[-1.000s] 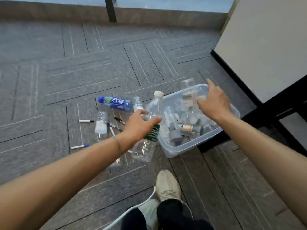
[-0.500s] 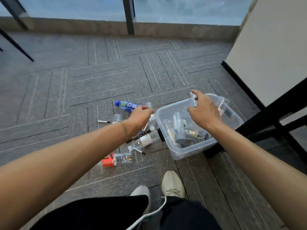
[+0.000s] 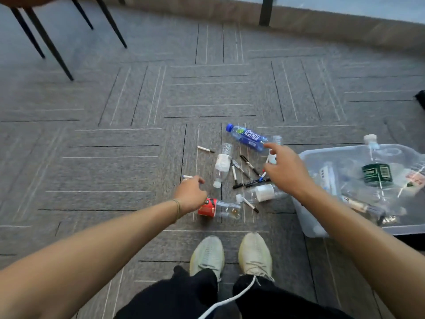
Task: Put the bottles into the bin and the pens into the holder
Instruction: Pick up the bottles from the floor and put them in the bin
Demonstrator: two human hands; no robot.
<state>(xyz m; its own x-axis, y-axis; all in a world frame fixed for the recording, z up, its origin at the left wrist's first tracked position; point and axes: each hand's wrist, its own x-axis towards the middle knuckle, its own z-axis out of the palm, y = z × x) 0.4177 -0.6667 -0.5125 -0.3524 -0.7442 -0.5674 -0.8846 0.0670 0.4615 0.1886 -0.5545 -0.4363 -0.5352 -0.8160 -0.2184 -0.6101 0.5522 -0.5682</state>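
Observation:
Bottles and pens lie scattered on the carpet. A blue-label bottle (image 3: 249, 139) is farthest away, and a clear white-label bottle (image 3: 222, 164) lies left of the pens. A second clear bottle (image 3: 262, 193) and a red-label bottle (image 3: 208, 207) are nearest my feet. My right hand (image 3: 285, 171) hovers open over the black pens (image 3: 249, 165), its index finger close to the blue-label bottle. My left hand (image 3: 189, 194) curls over a blue-tipped pen (image 3: 186, 176); its grip is hidden. The clear bin (image 3: 308, 157) at right holds several bottles, one with a green label (image 3: 376, 173). No pen holder is in view.
Black chair legs (image 3: 57, 56) stand at the far left on the grey carpet. A low ledge and a dark post (image 3: 265, 12) run along the back. My two pale shoes (image 3: 230, 254) are just in front of the pile. One white pen (image 3: 205, 149) lies apart.
The green-label bottle that my left hand held now lies in the bin. Both hands have moved left from the bin to the pile, and the view has swung left.

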